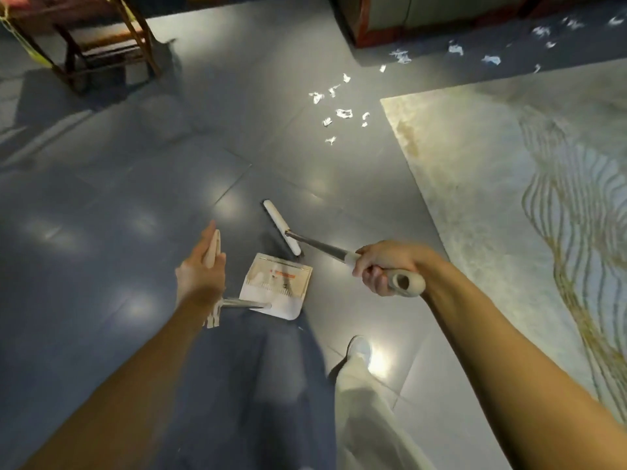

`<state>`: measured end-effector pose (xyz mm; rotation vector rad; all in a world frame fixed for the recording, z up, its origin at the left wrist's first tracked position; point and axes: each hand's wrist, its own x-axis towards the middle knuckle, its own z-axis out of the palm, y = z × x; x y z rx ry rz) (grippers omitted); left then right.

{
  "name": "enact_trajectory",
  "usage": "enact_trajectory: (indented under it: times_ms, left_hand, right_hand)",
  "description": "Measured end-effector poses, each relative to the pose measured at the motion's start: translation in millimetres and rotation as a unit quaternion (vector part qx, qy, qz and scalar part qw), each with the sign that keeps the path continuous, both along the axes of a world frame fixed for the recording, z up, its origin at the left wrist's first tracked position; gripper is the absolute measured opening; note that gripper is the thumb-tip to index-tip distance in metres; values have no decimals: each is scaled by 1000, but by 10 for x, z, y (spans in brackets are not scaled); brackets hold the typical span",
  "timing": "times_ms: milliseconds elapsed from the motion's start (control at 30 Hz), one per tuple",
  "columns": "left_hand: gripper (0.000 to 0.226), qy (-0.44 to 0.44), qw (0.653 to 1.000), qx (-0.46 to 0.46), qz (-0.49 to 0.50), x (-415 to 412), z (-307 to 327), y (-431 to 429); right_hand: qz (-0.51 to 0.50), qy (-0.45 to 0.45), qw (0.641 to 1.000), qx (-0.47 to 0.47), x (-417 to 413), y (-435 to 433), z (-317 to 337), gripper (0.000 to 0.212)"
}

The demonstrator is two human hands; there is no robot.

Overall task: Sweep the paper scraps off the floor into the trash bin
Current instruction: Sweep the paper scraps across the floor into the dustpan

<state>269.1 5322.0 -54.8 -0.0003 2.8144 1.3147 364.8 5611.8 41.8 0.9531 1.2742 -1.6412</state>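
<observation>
One broom (315,245) is gripped at its handle end by the right hand (383,266), fingers curled round it, and the handle of one dustpan (274,286) is held in the left hand (200,266). Both tools are left of the rug (509,198) and well short of the paper scraps (344,113), so the step is judged to be the approach. About seven scraps are counted off the rug's far left corner, and roughly ten more beyond its far edge (some too small to be sure of). Next, the broom head should be set behind the nearer cluster. No trash bin is seen.
</observation>
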Motion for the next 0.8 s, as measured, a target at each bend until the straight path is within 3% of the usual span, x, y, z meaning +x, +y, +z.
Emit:
enact_trajectory:
  times_ms: [267,500,633,800]
  left_hand:
    - [55,22,1000,0,-21,-1682,355,1519]
    - [51,-5,1000,8,-21,-3363,222,2678]
    - [53,-1,998,27,-61,-4197,154,3230]
    - [51,-10,996,19,-92,-5170,147,3778]
  right_hand:
    - [-119,94,987,57,-1505,1381,-71,11]
    - [-164,107,976,96,-2954,2429,-544,29]
    - [-170,114,971,121,-3796,2895,-728,24]
    - [-252,87,960,90,-4829,3616,-807,27]
